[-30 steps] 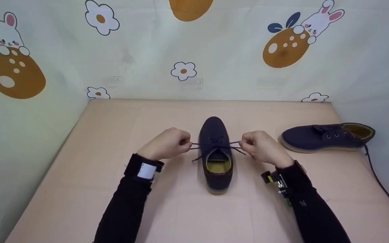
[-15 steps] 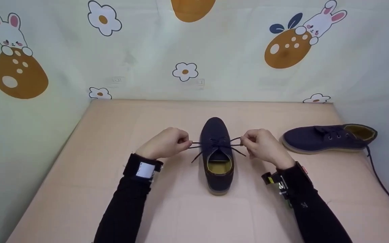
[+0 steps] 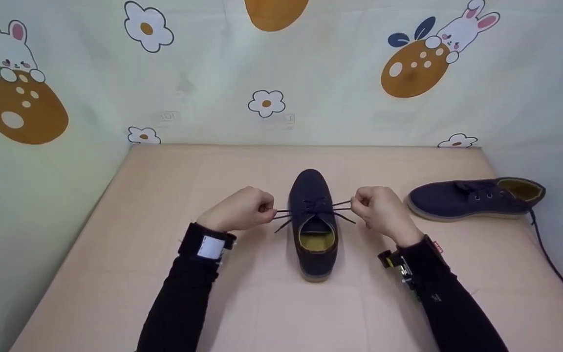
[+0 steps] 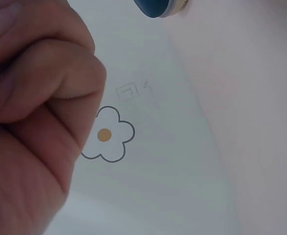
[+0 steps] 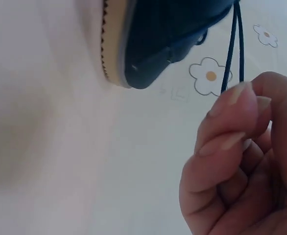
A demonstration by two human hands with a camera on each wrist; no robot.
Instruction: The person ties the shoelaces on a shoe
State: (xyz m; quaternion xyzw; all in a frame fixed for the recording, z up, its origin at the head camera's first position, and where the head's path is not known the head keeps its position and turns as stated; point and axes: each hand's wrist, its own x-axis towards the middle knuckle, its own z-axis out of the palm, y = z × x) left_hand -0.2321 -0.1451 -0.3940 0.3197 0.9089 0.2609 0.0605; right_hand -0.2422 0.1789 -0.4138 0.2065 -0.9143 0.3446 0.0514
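A dark navy shoe (image 3: 309,188) with a mustard lining stands on the table, toe pointing away. Its dark shoelace (image 3: 318,211) is knotted over the tongue, with a loop out to each side and a loose end hanging below each loop. On the left, my left hand (image 3: 240,210) pinches one loop, its fingers curled. My right hand (image 3: 381,210) pinches the other loop between thumb and fingertips. Two taut strands of the shoelace (image 5: 231,46) run into the right fingertips in the right wrist view. The left wrist view shows curled fingers (image 4: 60,73), with their grip hidden.
A second navy shoe (image 3: 450,198) lies at the right, toe to the left, a dark cord (image 3: 550,261) trailing from its heel. Printed fabric walls (image 3: 340,73) enclose the pinkish table (image 3: 306,318) at the back and sides.
Both hands keep hold of the loops and stay nearly in place. The right hand has shifted slightly outward, and its loop looks a little longer. The shoes have not moved.
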